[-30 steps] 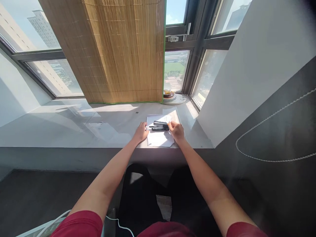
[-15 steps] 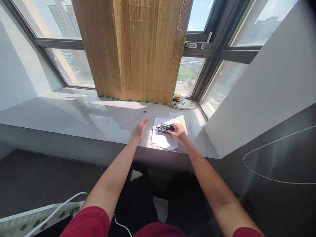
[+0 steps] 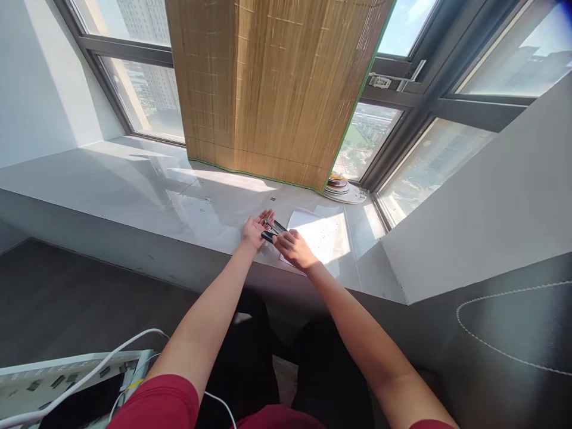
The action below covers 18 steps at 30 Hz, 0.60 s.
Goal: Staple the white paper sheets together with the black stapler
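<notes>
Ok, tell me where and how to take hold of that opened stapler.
Probably best to pinch the stapler at the end within the right hand, coming in from the right. Its parts splay apart toward the upturned left palm, so that loose-looking end seems a poorer grip. The fingers hide the joint itself.

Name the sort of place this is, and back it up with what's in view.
Likely a room high up in a building, at a window bay: a bamboo blind hangs over a broad pale ledge, and a tall building shows through the glass.
</notes>
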Motion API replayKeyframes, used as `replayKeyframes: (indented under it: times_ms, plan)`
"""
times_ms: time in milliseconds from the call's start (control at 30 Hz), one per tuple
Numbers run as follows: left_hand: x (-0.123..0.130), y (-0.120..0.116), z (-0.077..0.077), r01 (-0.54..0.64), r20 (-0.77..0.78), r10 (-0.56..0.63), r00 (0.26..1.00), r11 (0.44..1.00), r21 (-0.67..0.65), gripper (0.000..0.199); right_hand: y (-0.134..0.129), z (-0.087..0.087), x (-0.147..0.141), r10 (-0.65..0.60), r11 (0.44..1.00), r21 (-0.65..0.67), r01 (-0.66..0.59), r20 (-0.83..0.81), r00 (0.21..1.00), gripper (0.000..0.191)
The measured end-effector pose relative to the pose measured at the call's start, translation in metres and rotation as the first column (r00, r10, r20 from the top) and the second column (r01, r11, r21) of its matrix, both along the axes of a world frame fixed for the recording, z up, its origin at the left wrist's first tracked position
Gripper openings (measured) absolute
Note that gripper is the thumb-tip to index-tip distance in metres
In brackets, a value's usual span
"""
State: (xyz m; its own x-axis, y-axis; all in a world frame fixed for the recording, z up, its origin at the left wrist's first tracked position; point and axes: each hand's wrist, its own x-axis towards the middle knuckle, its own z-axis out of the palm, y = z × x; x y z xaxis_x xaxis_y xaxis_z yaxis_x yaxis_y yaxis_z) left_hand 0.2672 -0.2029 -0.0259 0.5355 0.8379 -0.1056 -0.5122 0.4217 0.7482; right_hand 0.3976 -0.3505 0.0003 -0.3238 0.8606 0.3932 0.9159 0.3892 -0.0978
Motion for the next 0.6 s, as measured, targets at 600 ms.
replayKeyframes:
  times_ms: [600]
  plan:
    - [0.019,-0.010,-0.002,-0.009,-0.138,0.008,0.990,1.000,-0.003,0.021,-0.049,-0.032,0.058,-0.532,0.662,0.069,0.746,-0.659,0.532,0.013]
